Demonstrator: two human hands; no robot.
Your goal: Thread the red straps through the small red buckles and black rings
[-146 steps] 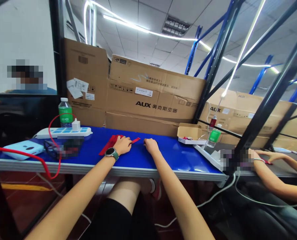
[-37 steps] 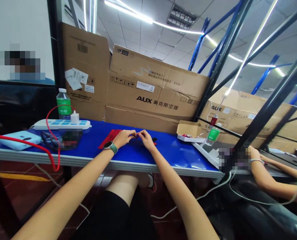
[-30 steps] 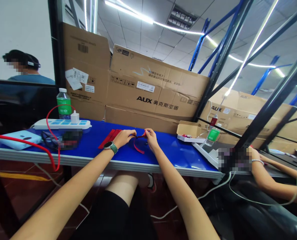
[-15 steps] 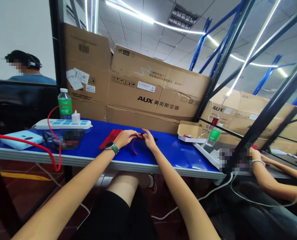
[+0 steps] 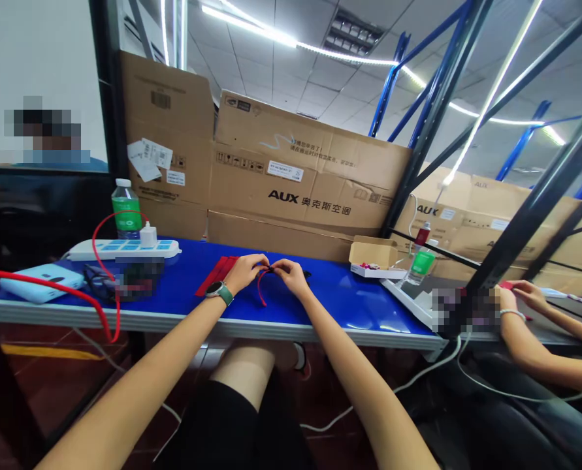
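A narrow red ribbon curves down between the two hands over the blue tabletop, its loose end hanging toward the front edge. The left hand and right hand meet at its upper end, thumbs and fingertips pinching it at a small dark spot; whether that is a knot or a separate piece, I cannot tell. Flat red strips lie under and beside the left hand, above the wristwatch. A black item, too small to name, shows just beyond the right hand. Farther right stands an open cardboard box; to the left lies a white power strip before a green-labelled bottle. An AUX carton stands behind.
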